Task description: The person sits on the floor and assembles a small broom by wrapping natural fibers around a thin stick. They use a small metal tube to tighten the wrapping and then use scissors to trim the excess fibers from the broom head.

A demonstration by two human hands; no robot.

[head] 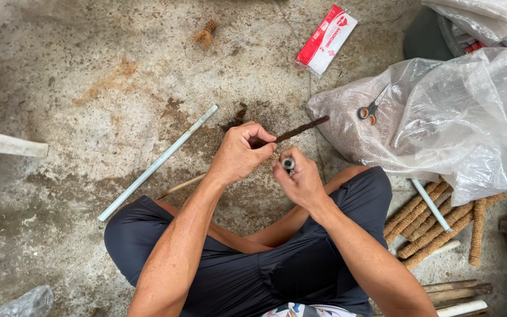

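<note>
I sit cross-legged on a stained concrete floor. My left hand (239,154) grips a thin strip of dark brown fibre (300,129) that sticks out to the upper right. My right hand (301,181) is closed around the end of a pale grey pipe (289,164), its open mouth facing up right beside the fibre strip. The two hands nearly touch above my knees.
A long white pipe (156,164) lies on the floor to the left. A clear plastic sack (441,117) with scissors (369,110) on it sits to the right. Below it lie several fibre-wrapped sticks (435,229). A red-and-white packet (326,39) lies at the top.
</note>
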